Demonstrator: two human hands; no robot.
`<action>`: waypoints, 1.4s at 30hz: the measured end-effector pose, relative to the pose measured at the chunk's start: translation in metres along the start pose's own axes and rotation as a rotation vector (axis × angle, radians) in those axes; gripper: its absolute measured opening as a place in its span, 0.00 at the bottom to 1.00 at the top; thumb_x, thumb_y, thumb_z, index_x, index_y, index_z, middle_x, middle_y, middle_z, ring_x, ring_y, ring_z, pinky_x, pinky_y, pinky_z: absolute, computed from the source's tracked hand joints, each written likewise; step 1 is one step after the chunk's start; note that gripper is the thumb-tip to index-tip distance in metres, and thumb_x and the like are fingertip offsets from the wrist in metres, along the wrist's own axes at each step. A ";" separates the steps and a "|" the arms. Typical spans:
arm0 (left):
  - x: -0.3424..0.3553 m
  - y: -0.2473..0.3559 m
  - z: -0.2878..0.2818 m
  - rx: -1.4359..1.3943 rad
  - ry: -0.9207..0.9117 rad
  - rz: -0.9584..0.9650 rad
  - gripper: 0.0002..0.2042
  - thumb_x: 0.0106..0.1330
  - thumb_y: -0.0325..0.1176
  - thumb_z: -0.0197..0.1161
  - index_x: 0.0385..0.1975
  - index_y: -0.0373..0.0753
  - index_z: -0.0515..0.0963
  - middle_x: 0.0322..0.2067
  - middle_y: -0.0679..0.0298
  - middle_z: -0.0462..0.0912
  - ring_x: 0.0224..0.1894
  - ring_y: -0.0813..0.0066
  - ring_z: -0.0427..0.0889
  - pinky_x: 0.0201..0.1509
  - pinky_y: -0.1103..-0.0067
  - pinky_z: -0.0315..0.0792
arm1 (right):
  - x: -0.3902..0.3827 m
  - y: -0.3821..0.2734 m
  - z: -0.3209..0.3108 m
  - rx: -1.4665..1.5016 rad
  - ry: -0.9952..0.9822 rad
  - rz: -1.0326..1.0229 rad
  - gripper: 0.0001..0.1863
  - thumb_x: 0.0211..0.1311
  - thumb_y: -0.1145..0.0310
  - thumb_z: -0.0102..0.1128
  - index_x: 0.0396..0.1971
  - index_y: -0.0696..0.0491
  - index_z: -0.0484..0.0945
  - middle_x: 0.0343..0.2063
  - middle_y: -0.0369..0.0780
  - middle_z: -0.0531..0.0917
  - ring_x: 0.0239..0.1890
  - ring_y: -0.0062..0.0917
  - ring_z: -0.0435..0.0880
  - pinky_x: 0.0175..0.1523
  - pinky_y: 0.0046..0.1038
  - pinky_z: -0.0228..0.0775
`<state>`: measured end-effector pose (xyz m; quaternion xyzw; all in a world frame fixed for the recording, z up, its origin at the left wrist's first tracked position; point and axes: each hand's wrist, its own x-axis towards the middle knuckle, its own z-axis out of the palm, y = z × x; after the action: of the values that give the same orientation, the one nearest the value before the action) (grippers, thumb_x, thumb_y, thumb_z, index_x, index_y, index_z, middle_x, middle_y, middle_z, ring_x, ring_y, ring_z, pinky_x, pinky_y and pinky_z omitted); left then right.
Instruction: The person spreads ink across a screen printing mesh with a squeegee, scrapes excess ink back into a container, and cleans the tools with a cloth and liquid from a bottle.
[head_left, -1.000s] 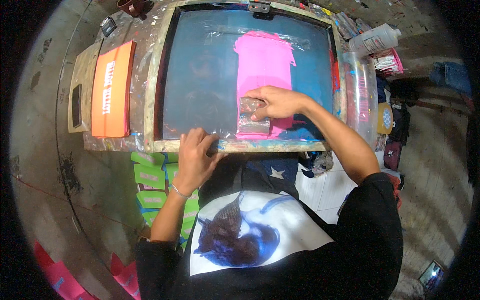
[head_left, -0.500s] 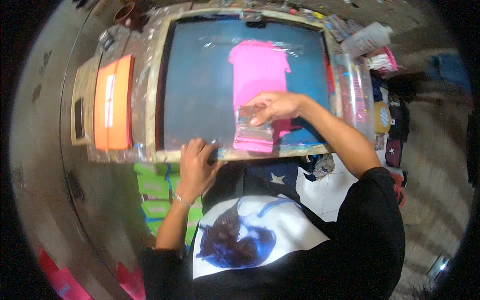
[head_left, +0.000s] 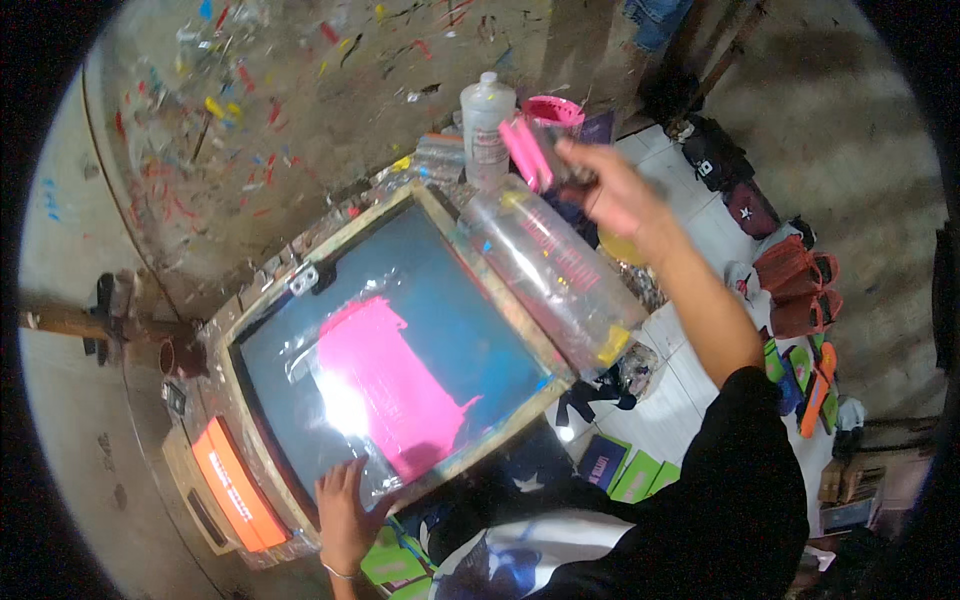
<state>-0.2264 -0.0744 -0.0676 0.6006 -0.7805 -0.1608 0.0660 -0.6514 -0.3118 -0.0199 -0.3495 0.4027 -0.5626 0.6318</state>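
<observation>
A screen-printing frame [head_left: 505, 283] with a wooden rim and blue-grey mesh lies tilted in view on a bench. A wide patch of pink ink [head_left: 375, 385] covers the middle of its mesh, with a bright glare on it. My left hand [head_left: 345, 515] grips the near left edge of the frame, its fingers over the rim. Off to the right, beyond the frame, my right hand [head_left: 622, 200] holds up a squeegee [head_left: 528, 155] whose edge is coated in pink ink. Just behind the squeegee is a pink-rimmed tub [head_left: 555, 108], partly hidden.
A white plastic bottle [head_left: 487, 130] stands beside the tub. Clear plastic sheeting [head_left: 545, 265] lies along the frame's right side. An orange stack [head_left: 240, 485] sits at the left. Green and purple printed pieces [head_left: 630, 470] lie on the white tiles. Bags [head_left: 795, 285] rest farther right.
My right hand has lifted the squeegee off the mesh and carried it right, up to the tub. The view has turned rightward. My left hand stays at the frame's near edge.
</observation>
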 end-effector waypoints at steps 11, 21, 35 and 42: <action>0.413 0.201 -0.123 -0.138 0.414 0.728 0.19 0.61 0.32 0.64 0.50 0.34 0.74 0.47 0.54 0.80 0.50 0.63 0.79 0.55 0.74 0.70 | 0.181 -0.074 -0.129 -0.814 0.181 -0.488 0.21 0.54 0.68 0.68 0.47 0.57 0.76 0.39 0.37 0.83 0.42 0.20 0.79 0.49 0.25 0.69; 0.567 0.283 -0.031 -0.085 0.076 0.655 0.35 0.47 0.36 0.74 0.57 0.34 0.68 0.26 0.53 0.83 0.28 0.63 0.82 0.35 0.70 0.73 | 0.213 -0.083 -0.171 -1.011 -0.250 -0.349 0.24 0.49 0.84 0.58 0.50 0.61 0.69 0.42 0.41 0.80 0.46 0.22 0.77 0.52 0.24 0.69; 0.571 0.274 -0.010 -0.097 0.306 0.563 0.17 0.49 0.40 0.72 0.34 0.36 0.79 0.29 0.50 0.83 0.34 0.54 0.84 0.37 0.68 0.76 | 0.197 -0.039 -0.196 -0.963 -0.014 -0.379 0.20 0.49 0.68 0.68 0.40 0.62 0.73 0.32 0.39 0.80 0.32 0.22 0.78 0.37 0.24 0.72; 0.564 0.280 -0.013 -0.062 0.366 0.487 0.23 0.43 0.49 0.74 0.30 0.35 0.78 0.26 0.47 0.82 0.33 0.48 0.83 0.37 0.65 0.75 | 0.206 -0.016 -0.177 -1.156 0.301 -0.478 0.10 0.47 0.77 0.60 0.31 0.63 0.79 0.32 0.52 0.83 0.39 0.43 0.82 0.44 0.36 0.71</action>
<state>-0.6316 -0.5538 -0.0140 0.4126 -0.8714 -0.0531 0.2601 -0.8089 -0.5161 -0.1059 -0.6310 0.6362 -0.4229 0.1353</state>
